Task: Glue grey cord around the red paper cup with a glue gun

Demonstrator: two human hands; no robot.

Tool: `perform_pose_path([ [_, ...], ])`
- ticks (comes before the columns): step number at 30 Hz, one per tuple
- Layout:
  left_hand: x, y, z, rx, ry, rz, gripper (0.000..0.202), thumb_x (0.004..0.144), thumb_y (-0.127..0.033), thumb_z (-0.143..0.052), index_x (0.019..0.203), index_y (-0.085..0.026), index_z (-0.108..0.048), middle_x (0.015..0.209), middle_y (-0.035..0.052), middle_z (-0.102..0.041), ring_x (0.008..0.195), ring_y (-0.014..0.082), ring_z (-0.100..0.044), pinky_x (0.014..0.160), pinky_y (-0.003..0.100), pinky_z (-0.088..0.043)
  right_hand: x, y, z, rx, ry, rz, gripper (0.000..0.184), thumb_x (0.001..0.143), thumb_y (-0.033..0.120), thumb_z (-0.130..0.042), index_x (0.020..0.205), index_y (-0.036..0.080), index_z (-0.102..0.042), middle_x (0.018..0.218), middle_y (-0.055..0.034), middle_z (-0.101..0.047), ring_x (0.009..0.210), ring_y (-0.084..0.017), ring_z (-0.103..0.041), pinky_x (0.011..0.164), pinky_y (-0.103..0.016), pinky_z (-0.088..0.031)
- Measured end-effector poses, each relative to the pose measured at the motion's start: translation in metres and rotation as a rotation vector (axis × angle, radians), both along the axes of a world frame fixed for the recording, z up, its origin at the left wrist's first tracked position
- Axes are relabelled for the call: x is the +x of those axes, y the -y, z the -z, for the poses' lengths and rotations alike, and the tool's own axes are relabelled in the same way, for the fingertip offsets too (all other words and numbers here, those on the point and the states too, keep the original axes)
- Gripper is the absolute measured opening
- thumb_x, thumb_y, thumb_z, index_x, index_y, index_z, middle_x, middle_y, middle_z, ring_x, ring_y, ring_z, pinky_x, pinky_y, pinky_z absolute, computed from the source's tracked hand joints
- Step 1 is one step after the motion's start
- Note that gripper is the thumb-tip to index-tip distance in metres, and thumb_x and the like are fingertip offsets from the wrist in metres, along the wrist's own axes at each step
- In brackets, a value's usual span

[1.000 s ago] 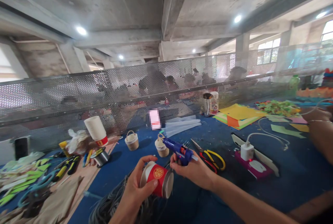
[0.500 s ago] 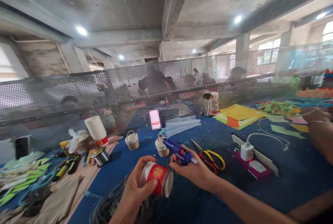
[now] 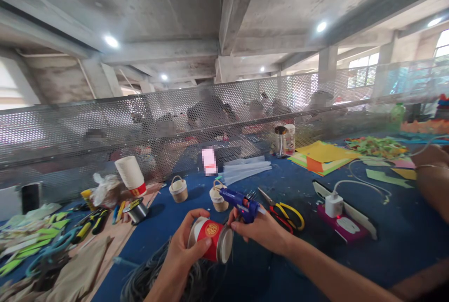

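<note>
My left hand (image 3: 187, 241) is wrapped around a red and white paper cup (image 3: 209, 240) with a gold emblem, tipped on its side. A grey band runs around the cup's end on the right. In my right hand (image 3: 257, 227) is a blue hot glue gun (image 3: 242, 204), its nozzle pointing left and away. The fingertips of that hand are at the grey-banded edge; whether they pinch a strand there, I cannot make out. A bundle of grey cord (image 3: 150, 269) lies below my left hand. Beyond the glue gun stands a small cloth-lined basket (image 3: 219, 201), partly covered by the nozzle.
Another small basket (image 3: 178, 190) stands left of the first. Scissors (image 3: 286, 213) lie right of my right hand, near a purple power bank (image 3: 338, 222) with a white plug. Stacked cups (image 3: 129, 176) and a wire spool (image 3: 136, 211) are left. Another person's arm (image 3: 433, 176) reaches in at right.
The cup has turned slightly, so more of its grey-banded end shows. My right fingertips have shifted against that edge. The glue gun stays nearly in place.
</note>
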State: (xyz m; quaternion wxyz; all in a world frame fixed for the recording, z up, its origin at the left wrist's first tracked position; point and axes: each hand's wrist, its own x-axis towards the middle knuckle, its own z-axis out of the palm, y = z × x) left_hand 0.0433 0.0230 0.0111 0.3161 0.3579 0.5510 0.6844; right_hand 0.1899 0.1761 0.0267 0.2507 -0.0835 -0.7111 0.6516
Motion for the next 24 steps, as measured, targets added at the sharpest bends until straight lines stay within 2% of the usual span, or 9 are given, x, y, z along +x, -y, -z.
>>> perform_pose_path([
  [3,0.0,0.0,-0.001,-0.012,-0.038,-0.002,0.062,0.064,-0.042,-0.083,0.112,-0.024,-0.047,0.073,-0.0022,-0.068,0.057,0.0112,-0.057,0.055,0.02,-0.044,-0.002,0.0,0.003,-0.009,0.022,0.043,0.011,0.074,0.025,-0.071,0.077,0.017,-0.064,0.064,0.005,-0.054,0.051,-0.008,-0.043,0.049,-0.022,-0.039],
  [6,0.004,0.002,-0.006,-0.027,-0.112,-0.047,0.061,0.065,-0.044,-0.082,0.112,-0.023,-0.048,0.073,-0.0031,-0.067,0.056,0.0109,-0.055,0.054,0.02,-0.044,-0.003,0.003,0.002,-0.063,0.026,0.088,0.018,0.07,0.029,-0.076,0.075,0.018,-0.063,0.061,0.0057,-0.053,0.051,-0.008,-0.042,0.049,-0.022,-0.039],
  [11,0.011,0.004,-0.012,-0.088,-0.371,-0.241,0.05,0.073,-0.042,-0.075,0.112,-0.024,-0.051,0.071,-0.0059,-0.064,0.052,0.0112,-0.053,0.049,0.019,-0.042,-0.003,0.006,-0.003,-0.134,-0.06,0.14,0.034,0.067,0.043,-0.082,0.082,0.019,-0.063,0.071,0.0028,-0.059,0.052,-0.009,-0.046,0.05,-0.023,-0.042],
  [13,0.008,0.005,-0.009,-0.084,-0.526,-0.359,0.044,0.077,-0.04,-0.071,0.113,-0.025,-0.051,0.079,-0.0036,-0.066,0.056,0.0139,-0.059,0.051,0.022,-0.048,-0.003,0.006,-0.002,-0.144,-0.096,0.16,0.039,0.067,0.047,-0.082,0.087,0.02,-0.064,0.073,0.0021,-0.061,0.051,-0.009,-0.047,0.05,-0.023,-0.043],
  [15,0.003,0.006,-0.003,-0.046,-0.733,-0.468,0.039,0.081,-0.039,-0.068,0.114,-0.024,-0.053,0.094,0.002,-0.069,0.067,0.0178,-0.066,0.06,0.027,-0.055,-0.003,0.007,0.001,-0.146,-0.106,0.172,0.044,0.068,0.051,-0.082,0.094,0.02,-0.065,0.074,0.0014,-0.062,0.051,-0.009,-0.048,0.051,-0.024,-0.045],
  [17,-0.005,0.008,0.003,0.008,-0.934,-0.585,0.039,0.084,-0.041,-0.066,0.117,-0.024,-0.054,0.106,0.0076,-0.069,0.08,0.0226,-0.072,0.07,0.032,-0.059,-0.003,0.008,0.009,-0.147,-0.095,0.179,0.051,0.068,0.054,-0.082,0.103,0.021,-0.065,0.077,0.0004,-0.064,0.051,-0.01,-0.049,0.052,-0.024,-0.046],
  [19,-0.012,0.009,0.008,-0.007,-1.163,-0.677,0.036,0.088,-0.043,-0.061,0.116,-0.022,-0.056,0.11,0.0123,-0.07,0.087,0.0264,-0.074,0.071,0.034,-0.06,-0.003,0.011,0.019,-0.145,-0.079,0.179,0.057,0.068,0.057,-0.081,0.109,0.021,-0.064,0.082,-0.0007,-0.065,0.053,-0.01,-0.05,0.053,-0.025,-0.047],
  [22,-0.02,0.011,0.007,0.032,-1.451,-0.684,0.031,0.093,-0.041,-0.056,0.115,-0.02,-0.056,0.1,0.0131,-0.075,0.08,0.0259,-0.076,0.067,0.032,-0.06,-0.002,0.014,0.032,-0.123,-0.085,0.157,0.061,0.07,0.06,-0.079,0.114,0.022,-0.063,0.085,-0.001,-0.066,0.057,-0.011,-0.051,0.055,-0.024,-0.048],
  [24,-0.024,0.011,0.004,0.082,-1.578,-0.661,0.028,0.095,-0.036,-0.054,0.117,-0.018,-0.055,0.094,0.0119,-0.078,0.081,0.026,-0.077,0.072,0.033,-0.06,-0.001,0.014,0.035,-0.084,-0.072,0.119,0.058,0.071,0.06,-0.078,0.112,0.021,-0.065,0.082,-0.0003,-0.065,0.058,-0.011,-0.052,0.055,-0.023,-0.047],
])
